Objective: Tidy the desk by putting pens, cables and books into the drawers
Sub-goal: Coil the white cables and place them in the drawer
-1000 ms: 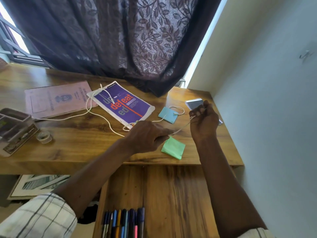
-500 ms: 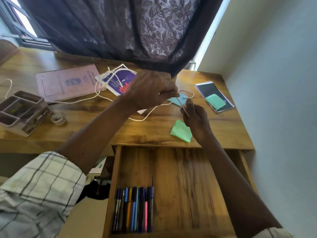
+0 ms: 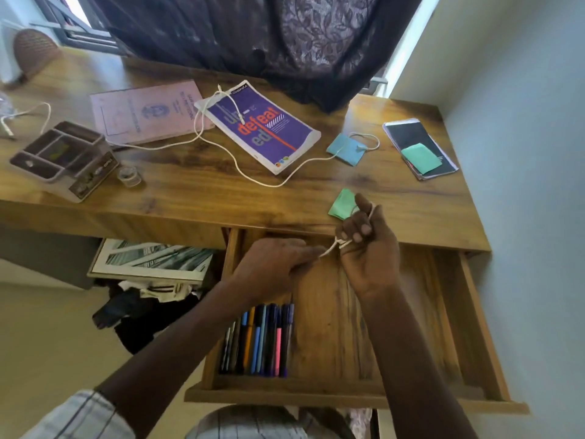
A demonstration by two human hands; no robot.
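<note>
My right hand (image 3: 368, 248) is above the back of the open drawer (image 3: 348, 395) and holds a white cable (image 3: 330, 248) looped around its fingers. My left hand (image 3: 272, 264) pinches the loose end of that cable just left of it. Several coloured pens (image 3: 259, 337) lie in the drawer's front left. A second white cable (image 3: 253, 177) trails over the desk and across the purple book (image 3: 285, 134). A pink book (image 3: 142, 112) lies left of the purple one.
A grey organiser tray (image 3: 63, 156) and a small clear jar (image 3: 129, 176) sit at the desk's left. Blue note (image 3: 343, 148), green note (image 3: 342, 202), and a phone (image 3: 408, 134) lie at the right. Another cable (image 3: 31, 112) lies far left. A wall is close on the right.
Both hands have come back from over the desk to above the drawer. The cable that stretched between them is now gathered around my right hand's fingers.
</note>
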